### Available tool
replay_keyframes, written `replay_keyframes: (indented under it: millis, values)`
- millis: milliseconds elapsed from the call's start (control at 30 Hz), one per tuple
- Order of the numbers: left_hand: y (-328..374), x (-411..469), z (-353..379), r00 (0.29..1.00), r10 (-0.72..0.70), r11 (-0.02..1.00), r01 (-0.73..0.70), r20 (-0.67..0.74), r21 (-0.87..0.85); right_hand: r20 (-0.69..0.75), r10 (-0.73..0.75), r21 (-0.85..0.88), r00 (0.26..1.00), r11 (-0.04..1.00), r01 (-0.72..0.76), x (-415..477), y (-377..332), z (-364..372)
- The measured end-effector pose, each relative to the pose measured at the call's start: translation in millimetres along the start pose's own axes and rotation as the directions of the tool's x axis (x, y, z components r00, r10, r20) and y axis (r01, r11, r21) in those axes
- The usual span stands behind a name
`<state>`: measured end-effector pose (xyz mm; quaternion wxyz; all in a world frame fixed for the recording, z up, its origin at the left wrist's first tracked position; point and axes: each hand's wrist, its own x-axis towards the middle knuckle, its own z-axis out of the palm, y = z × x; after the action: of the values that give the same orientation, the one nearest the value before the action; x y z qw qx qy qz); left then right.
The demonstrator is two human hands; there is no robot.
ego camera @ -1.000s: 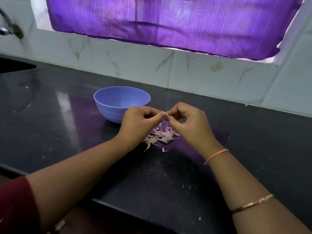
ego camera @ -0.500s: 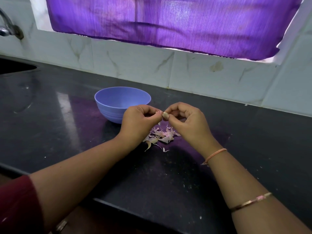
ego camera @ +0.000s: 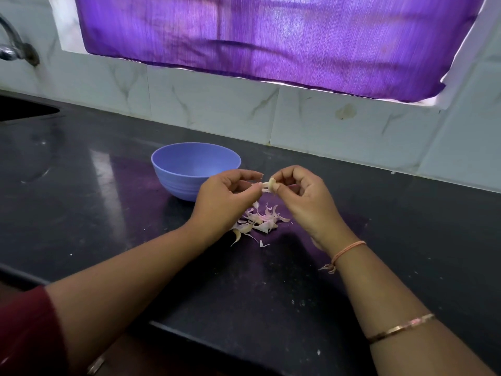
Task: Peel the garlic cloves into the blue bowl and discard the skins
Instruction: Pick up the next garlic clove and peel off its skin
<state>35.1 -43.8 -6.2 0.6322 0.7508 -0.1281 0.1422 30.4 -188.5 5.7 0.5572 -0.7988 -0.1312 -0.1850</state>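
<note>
One bowl [ego camera: 189, 169] stands on the counter [ego camera: 81, 185], and no contents can be made out inside from this angle. Just beside it, above the skins [ego camera: 260, 221], the left hand [ego camera: 225, 196] and right hand [ego camera: 303, 196] each pinch the clove [ego camera: 269, 183], largely hidden by fingertips.

Blue bowl [ego camera: 173, 180] and skins [ego camera: 260, 221] crowd mid-counter [ego camera: 406, 240]; right side open.
</note>
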Motion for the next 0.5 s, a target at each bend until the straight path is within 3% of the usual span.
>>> replay_keyframes:
  millis: [200,500]
  values:
    - [0.5,0.3,0.5,0.999,0.046,0.996,-0.047,0.018,0.069,0.020,-0.014,-0.042,1.000,0.999,0.015,-1.0,-1.4,0.7]
    - [-2.3,3.7,-1.6,0.996,0.092,0.992,-0.091,-0.010,0.092,0.054,-0.018,0.056,0.998,0.998,0.015,-2.6,-3.6,3.7]
